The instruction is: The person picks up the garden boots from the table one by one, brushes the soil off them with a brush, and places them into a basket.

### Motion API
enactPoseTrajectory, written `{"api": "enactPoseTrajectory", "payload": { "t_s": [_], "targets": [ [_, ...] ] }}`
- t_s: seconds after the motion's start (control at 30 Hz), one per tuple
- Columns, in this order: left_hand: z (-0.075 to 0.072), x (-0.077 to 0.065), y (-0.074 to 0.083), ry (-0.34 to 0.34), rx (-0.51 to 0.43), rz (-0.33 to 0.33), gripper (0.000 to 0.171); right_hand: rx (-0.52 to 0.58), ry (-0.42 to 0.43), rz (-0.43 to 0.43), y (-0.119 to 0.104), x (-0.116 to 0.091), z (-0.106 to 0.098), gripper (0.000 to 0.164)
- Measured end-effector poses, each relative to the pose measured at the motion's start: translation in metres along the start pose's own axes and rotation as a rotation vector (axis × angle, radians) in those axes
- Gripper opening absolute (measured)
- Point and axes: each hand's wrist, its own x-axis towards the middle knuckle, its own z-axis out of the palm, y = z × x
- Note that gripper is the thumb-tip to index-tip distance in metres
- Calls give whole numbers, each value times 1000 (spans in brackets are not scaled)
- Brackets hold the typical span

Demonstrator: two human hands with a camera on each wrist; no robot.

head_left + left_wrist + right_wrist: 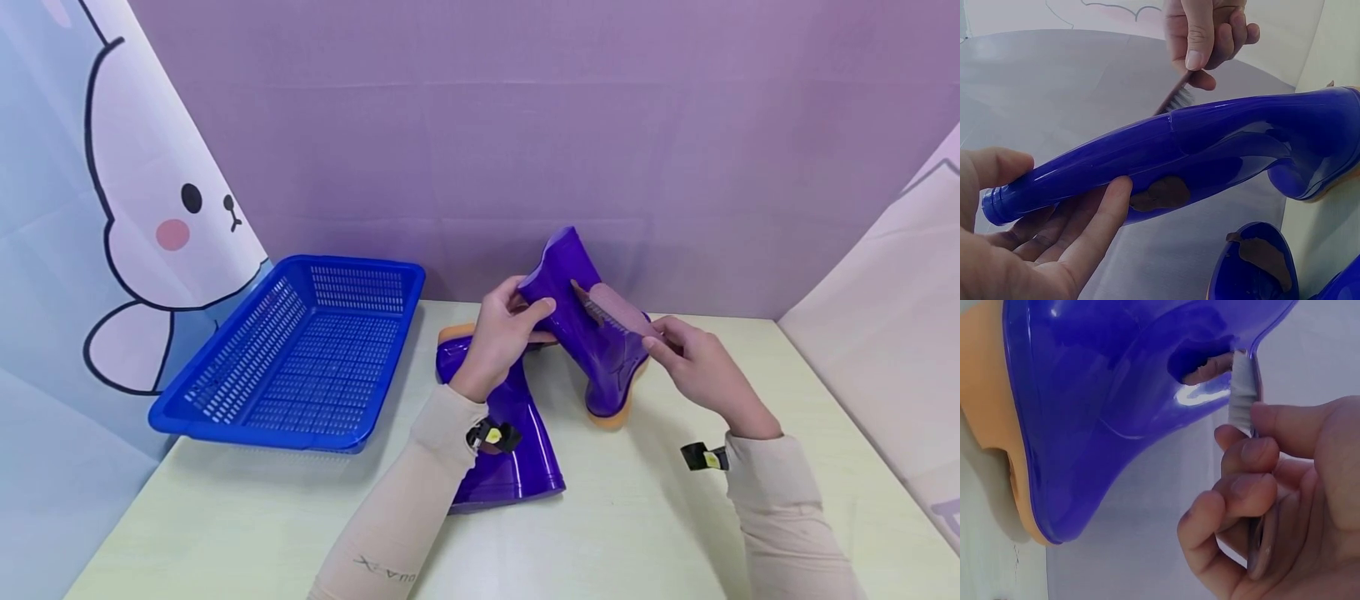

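A purple rain boot [567,271] with an orange sole leans at a slant, its shaft up to the left. My left hand [498,333] grips the shaft near its open top, thumb on one side and fingers on the other. In my right hand [697,367] is a brush [618,308], pinched by the handle, its pale bristles against or very close to the boot. Brown patches stick to the boot, one [1163,192] near my left fingertips and another [1210,367] beside the bristles. A second purple boot [536,450] lies on its side under my left forearm, partly hidden.
A blue plastic basket [408,333] with slotted walls stands on the left of the pale table [600,533]. Another brown patch [1263,256] is on the lying boot. A purple cloth backdrop [540,125] closes off the back, with printed cloth at both sides.
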Motion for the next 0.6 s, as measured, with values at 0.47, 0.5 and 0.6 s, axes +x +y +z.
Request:
{"api": "enactPoseTrajectory", "payload": {
  "t_s": [0.47,0.5,0.6],
  "targets": [
    [0,0,0,6,-4,0,32,10,-4,109,8,-2,-13,33],
    [0,0,-1,6,-4,0,32,29,-7,123,8,-2,-14,34],
    [0,1,-1,6,-4,3,32,79,-7,153,6,-4,-17,37]
  ]
}}
